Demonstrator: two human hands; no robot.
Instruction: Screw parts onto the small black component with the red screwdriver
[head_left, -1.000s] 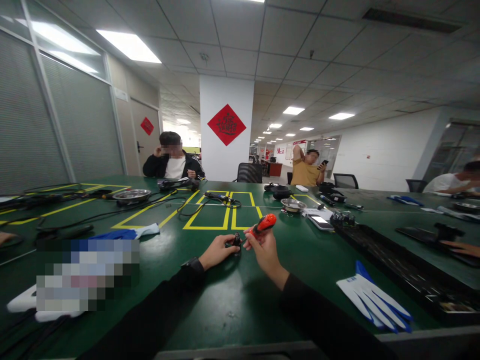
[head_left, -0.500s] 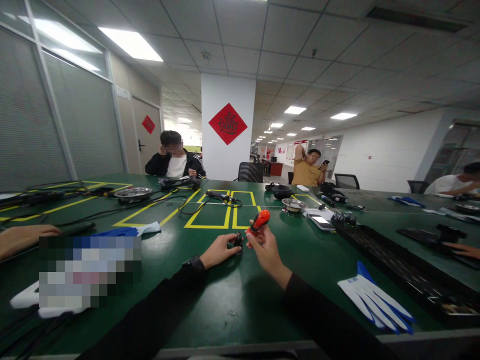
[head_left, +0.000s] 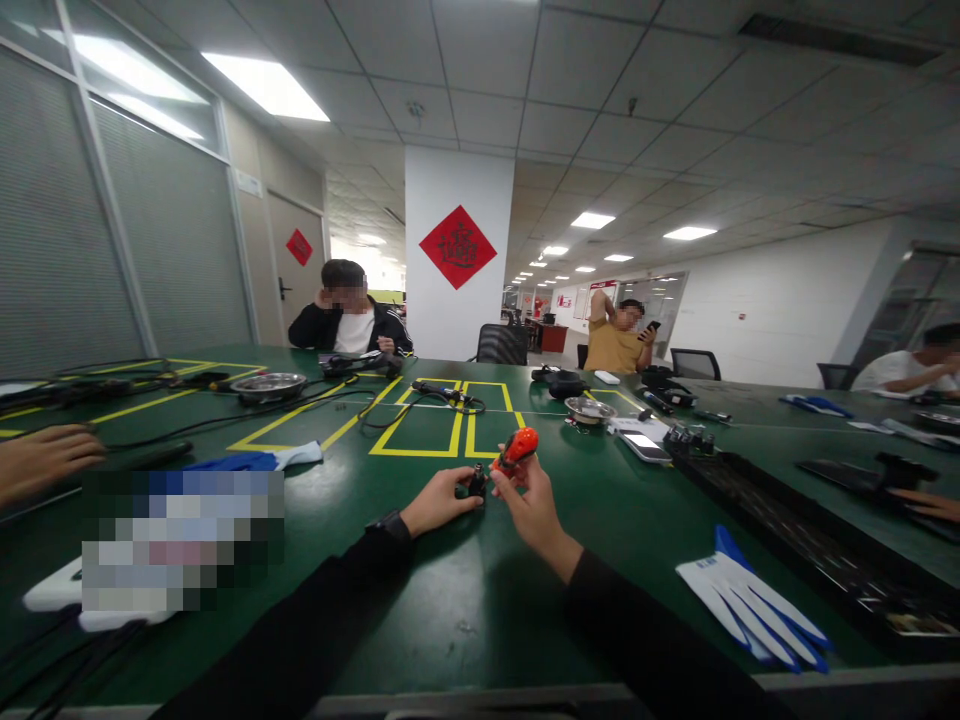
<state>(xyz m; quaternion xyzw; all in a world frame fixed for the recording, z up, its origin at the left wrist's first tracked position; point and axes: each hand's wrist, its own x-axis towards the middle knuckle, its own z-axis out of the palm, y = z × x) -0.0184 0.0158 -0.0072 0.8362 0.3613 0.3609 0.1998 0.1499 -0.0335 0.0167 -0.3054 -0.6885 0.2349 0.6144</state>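
Note:
My left hand (head_left: 444, 502) is closed around a small black cylindrical part (head_left: 477, 480), which stands upright near the table surface; its exact kind cannot be made out. Just to the right, my right hand (head_left: 534, 502) grips a screwdriver by its bulbous red-orange and black handle (head_left: 519, 447). The handle leans up and to the right, while the lower end points toward the black part. Fingers mostly hide the shaft, so I cannot tell whether its tip touches the part.
On the green table (head_left: 450, 640) lie a white-and-blue glove (head_left: 742, 600) and a long black tray (head_left: 795, 530) at right. Metal bowls (head_left: 589, 411), a phone (head_left: 642, 446) and cables (head_left: 450, 395) sit farther back. A co-worker's hand (head_left: 56, 460) is at left; other people sit around.
The screwdriver handle in my right hand has tipped slightly lower and to the left. My left hand keeps its place with the black part. At left, the co-worker's hand has shifted left.

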